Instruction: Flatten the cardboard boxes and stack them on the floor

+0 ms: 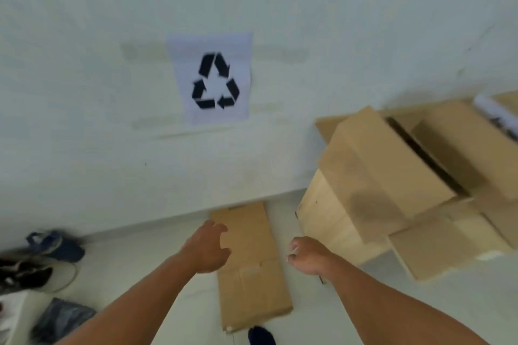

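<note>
We locate the flattened box (252, 269) flat on the floor (134, 258), its far end touching the wall (84, 120). The left hand (206, 248) hovers over the near-left edge of the flattened box, fingers spread wide and holding nothing. The right hand (308, 255) hangs just right of the flattened box, fingers curled in; we cannot tell whether they pinch anything. The unflattened boxes (386, 176) are piled to its right. A recycling sign (215, 78) hangs on the wall above it.
</note>
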`<state>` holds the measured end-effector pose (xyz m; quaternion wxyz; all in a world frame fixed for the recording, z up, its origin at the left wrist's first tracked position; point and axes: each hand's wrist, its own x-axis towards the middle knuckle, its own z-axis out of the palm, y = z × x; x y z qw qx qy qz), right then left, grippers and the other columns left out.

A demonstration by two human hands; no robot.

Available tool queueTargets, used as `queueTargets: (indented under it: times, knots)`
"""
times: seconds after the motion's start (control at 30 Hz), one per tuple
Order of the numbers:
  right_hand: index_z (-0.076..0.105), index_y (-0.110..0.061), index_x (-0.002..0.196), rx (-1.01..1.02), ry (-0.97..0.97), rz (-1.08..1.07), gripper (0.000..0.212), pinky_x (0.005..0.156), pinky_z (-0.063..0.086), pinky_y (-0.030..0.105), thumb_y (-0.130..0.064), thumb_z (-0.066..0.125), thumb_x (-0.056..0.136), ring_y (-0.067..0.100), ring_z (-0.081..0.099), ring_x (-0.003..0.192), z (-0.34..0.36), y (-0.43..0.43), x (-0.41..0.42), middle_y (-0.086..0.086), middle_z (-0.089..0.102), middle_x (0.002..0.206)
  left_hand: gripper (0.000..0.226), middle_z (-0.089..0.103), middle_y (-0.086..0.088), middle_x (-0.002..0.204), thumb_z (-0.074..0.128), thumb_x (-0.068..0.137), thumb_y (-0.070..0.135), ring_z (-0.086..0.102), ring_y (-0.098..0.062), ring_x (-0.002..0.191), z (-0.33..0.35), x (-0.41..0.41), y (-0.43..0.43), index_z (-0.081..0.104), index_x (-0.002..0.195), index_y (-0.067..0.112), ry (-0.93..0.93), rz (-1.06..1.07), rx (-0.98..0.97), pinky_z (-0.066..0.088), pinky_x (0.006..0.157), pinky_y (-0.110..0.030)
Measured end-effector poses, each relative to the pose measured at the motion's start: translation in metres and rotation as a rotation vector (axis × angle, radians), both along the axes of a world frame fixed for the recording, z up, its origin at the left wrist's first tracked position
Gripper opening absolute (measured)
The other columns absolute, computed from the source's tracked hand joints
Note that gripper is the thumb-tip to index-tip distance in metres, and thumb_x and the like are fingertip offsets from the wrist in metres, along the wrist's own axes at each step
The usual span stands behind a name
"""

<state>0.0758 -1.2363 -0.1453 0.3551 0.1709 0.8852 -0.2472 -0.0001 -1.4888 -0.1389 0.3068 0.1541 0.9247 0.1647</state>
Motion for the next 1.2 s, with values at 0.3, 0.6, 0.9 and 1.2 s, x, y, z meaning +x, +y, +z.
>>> queueTargets:
  times: [0.3, 0.6, 0.9, 1.2]
  knots:
    - [0.063, -0.023, 0.112, -0.187, 0.444, -0.213, 0.023, 0.065, 0.042, 0.016, -0.032, 0.061, 0.09, 0.012, 0.059, 0.088, 0.168, 0.037, 0.052, 0.0, 0.065, 0.107, 0.061, 0.028, -0.002, 0.158, 0.061, 0.092, 0.044, 0.028, -0.018, 0.146, 0.145, 0.042, 0.031, 0.04, 0.146, 0.026, 0.252, -0.072, 0.166, 0.023, 0.116, -0.029]
    - [0.064, -0.03, 0.119, -0.184, 0.606, -0.305, 0.034, 0.081, 0.052, 0.025, -0.045, 0.061, 0.088, 0.007, 0.065, 0.094, 0.22, 0.17, 0.138, -0.015, 0.065, 0.102, 0.056, 0.025, 0.002, 0.16, 0.06, 0.093, 0.045, 0.04, -0.013, 0.137, 0.197, 0.094, 0.165, 0.04, 0.143, 0.032, 0.339, -0.178, 0.272, 0.031, 0.104, -0.021]
    - [0.056, -0.028, 0.129, -0.15, 0.687, -0.496, 0.037, 0.071, 0.048, 0.013, -0.034, 0.061, 0.093, 0.002, 0.062, 0.084, 0.215, 0.367, 0.266, -0.014, 0.06, 0.105, 0.039, 0.054, 0.012, 0.135, 0.071, 0.085, 0.026, 0.054, -0.007, 0.117, 0.196, 0.189, 0.414, 0.055, 0.117, 0.041, 0.374, -0.237, 0.622, 0.047, 0.098, -0.028]
    - [0.054, -0.025, 0.132, 0.043, 0.65, -0.562, 0.041, 0.088, 0.044, 0.018, -0.033, 0.061, 0.093, 0.006, 0.054, 0.106, 0.197, 0.526, 0.335, -0.006, 0.057, 0.121, 0.034, 0.055, 0.018, 0.123, 0.067, 0.089, 0.034, 0.055, 0.0, 0.108, 0.195, 0.223, 0.59, 0.053, 0.119, 0.043, 0.313, -0.368, 0.584, 0.052, 0.094, -0.03]
